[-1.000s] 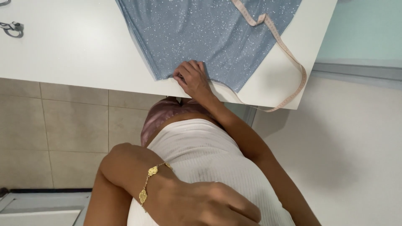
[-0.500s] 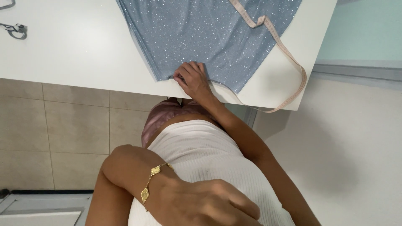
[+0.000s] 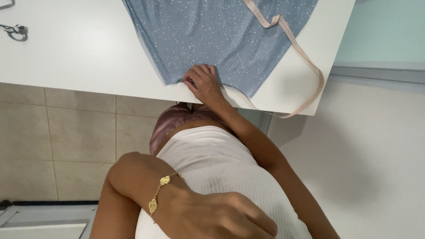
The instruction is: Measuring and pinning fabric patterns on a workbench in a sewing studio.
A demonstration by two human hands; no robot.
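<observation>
While the right hand pinches the near edge of the blue cloth on the worktop, seemingly straightening it, the left hand rests loosely curled and empty, so smoothing calls for a gentle, even pull.

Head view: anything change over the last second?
Almost nothing. The left hand with the gold bracelet drifted slightly down against the white top. The right hand stays on the blue glitter fabric at the table edge; the tape measure is unmoved.
</observation>
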